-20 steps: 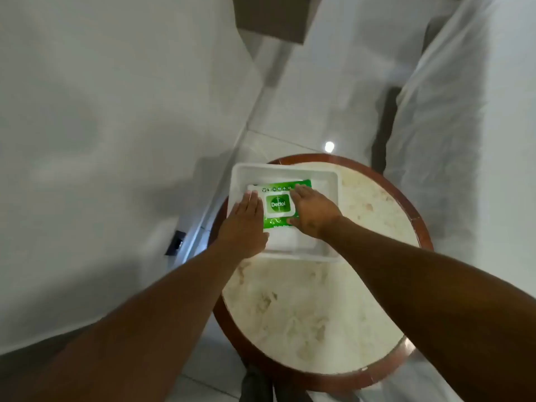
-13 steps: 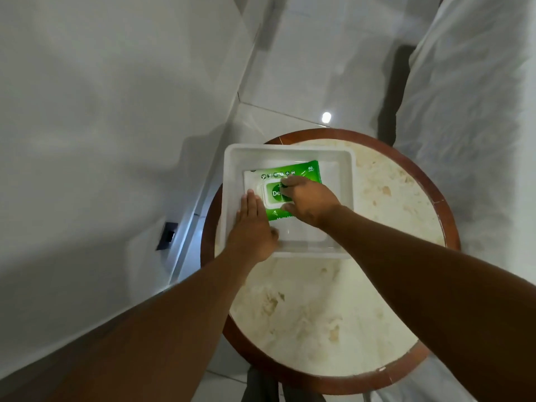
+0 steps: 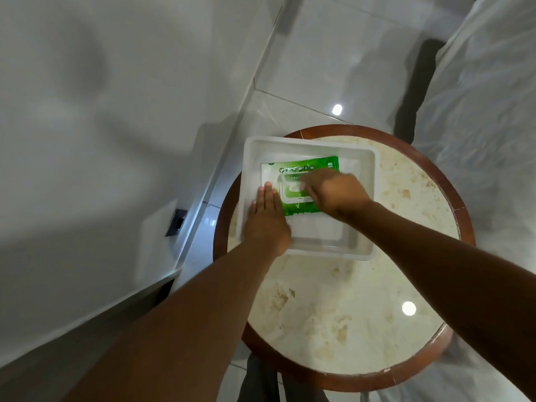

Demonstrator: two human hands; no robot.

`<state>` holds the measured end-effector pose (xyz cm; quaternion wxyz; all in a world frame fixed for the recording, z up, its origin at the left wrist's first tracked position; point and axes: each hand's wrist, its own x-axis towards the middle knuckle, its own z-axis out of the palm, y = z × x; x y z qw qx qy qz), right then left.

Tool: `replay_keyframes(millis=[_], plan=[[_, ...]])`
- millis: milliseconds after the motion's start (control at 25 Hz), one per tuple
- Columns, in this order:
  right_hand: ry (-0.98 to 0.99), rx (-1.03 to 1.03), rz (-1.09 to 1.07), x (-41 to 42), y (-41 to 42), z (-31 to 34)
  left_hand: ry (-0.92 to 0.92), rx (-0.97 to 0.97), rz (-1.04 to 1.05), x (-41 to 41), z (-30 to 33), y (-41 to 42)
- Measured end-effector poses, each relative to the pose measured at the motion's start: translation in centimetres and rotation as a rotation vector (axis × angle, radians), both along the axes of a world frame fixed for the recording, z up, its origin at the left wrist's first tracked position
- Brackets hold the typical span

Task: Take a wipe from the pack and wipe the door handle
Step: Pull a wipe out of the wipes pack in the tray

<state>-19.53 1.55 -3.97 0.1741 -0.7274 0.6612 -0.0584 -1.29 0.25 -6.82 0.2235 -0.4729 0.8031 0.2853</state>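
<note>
A green and white wipe pack (image 3: 307,166) lies flat in a white plastic tray (image 3: 361,198) on a round marble-topped table (image 3: 348,300). My left hand (image 3: 266,221) lies flat with fingers together, pressing on the pack's left edge. My right hand (image 3: 336,192) reaches across the pack from the right, its fingertips pinched at the white lid flap (image 3: 293,187) in the pack's middle. The flap looks lifted and is blurred by motion. No door handle is in view.
A white wall (image 3: 101,111) runs along the left, with a dark socket (image 3: 175,219) low on it. White cloth-covered furniture (image 3: 478,111) stands at the right. Glossy white floor tiles (image 3: 333,53) lie beyond the table. The table has a brown wooden rim (image 3: 461,204).
My right hand has slid left over the pack's lid, and the logo on the lid no longer shows. My left hand stays pressed on the pack's left edge. The view has dipped closer.
</note>
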Motion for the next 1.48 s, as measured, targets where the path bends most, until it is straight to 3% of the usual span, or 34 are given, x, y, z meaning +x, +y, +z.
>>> replay_keyframes(millis=[120,200,400,560,640,920,1000,1080,1160,1360,1480], plan=[[-0.151,-0.047,-0.507,-0.5,-3.5,1.1,-0.020,-0.020,-0.020,0.0,-0.1,0.0],[-0.175,0.046,-0.623,-0.2,-4.8,0.3,-0.021,-0.021,-0.017,0.0,-0.2,0.0],[-0.401,0.211,-0.420,-1.2,-2.0,-1.2,0.002,-0.035,-0.005,0.1,-0.5,0.1],[-0.189,0.244,-0.219,-1.5,-1.6,-2.5,0.003,-0.034,0.004,0.2,-0.5,0.1],[-0.218,0.245,-0.290,-0.6,-2.2,-2.7,-0.001,-0.030,0.003,0.2,-0.6,0.1],[-0.848,-0.065,-0.751,-0.9,-2.4,0.6,-0.029,-0.046,-0.009,0.1,-0.5,0.3],[-0.758,0.047,-0.520,-1.5,-2.4,1.6,-0.031,-0.051,-0.010,0.1,-0.6,0.2],[-0.523,0.291,-0.099,-1.7,-1.6,2.1,-0.027,-0.051,-0.010,0.1,-0.7,0.3],[-0.260,0.420,0.163,-1.5,-0.5,1.5,-0.013,-0.041,0.009,0.0,-0.9,0.3],[0.078,0.441,0.265,-0.1,1.8,-0.9,-0.004,-0.063,0.002,0.1,-1.7,0.4],[0.132,0.477,0.287,0.3,2.1,-0.8,-0.042,-0.063,-0.006,-0.1,-1.4,0.3]])
